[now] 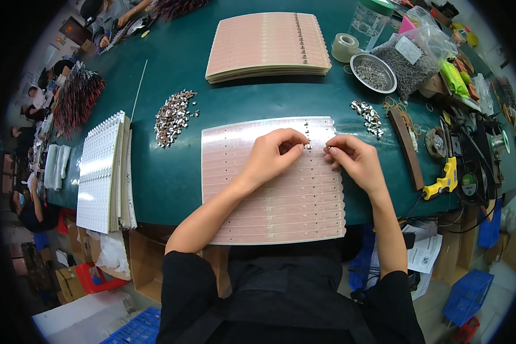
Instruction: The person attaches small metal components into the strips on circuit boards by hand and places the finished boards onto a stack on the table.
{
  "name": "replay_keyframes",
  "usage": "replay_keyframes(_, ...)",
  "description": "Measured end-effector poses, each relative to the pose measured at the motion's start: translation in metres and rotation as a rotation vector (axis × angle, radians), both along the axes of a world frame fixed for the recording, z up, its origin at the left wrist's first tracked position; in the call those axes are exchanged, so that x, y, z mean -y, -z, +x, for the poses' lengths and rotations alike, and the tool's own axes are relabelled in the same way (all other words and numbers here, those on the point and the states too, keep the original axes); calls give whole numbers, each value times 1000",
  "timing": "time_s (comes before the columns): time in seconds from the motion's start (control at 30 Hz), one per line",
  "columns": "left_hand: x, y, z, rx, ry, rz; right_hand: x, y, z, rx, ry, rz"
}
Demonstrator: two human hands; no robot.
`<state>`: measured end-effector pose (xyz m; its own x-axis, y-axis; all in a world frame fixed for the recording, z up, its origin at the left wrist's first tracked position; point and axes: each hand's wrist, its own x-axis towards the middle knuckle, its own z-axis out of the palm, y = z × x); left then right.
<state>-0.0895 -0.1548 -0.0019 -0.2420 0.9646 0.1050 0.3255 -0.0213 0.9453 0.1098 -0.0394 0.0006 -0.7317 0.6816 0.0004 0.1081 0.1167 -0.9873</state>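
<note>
A pinkish circuit board panel (269, 200), divided into long narrow strips, lies on the green table in front of me. Over its right part, my left hand (276, 153) pinches thumb and forefinger together beside small metal parts (308, 147) on the board. What is between those fingertips, if anything, is too small to make out. My right hand (354, 160) is at the panel's scalloped right edge, its thumb and fingers closed on a tiny dark piece. Small metal parts also stand in a row above the left fingertips. Dark holes dot the strips further down.
Loose metal parts form a left pile (175, 117) and a right pile (368, 117). Behind is a stack of pink panels (258, 46); white panels (101, 172) stand left. A metal bowl (374, 73), brown bar (405, 149) and yellow glue gun (443, 179) are right. People work beyond.
</note>
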Motion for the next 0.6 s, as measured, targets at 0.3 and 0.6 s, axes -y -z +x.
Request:
replay_keyframes(0.3,3,5,-8,183,-21,-17,18,10,-17,7,71,489)
replay_keyframes(0.6,5,-4,-7,110,1,-35,18,13,-25,54,-23,739)
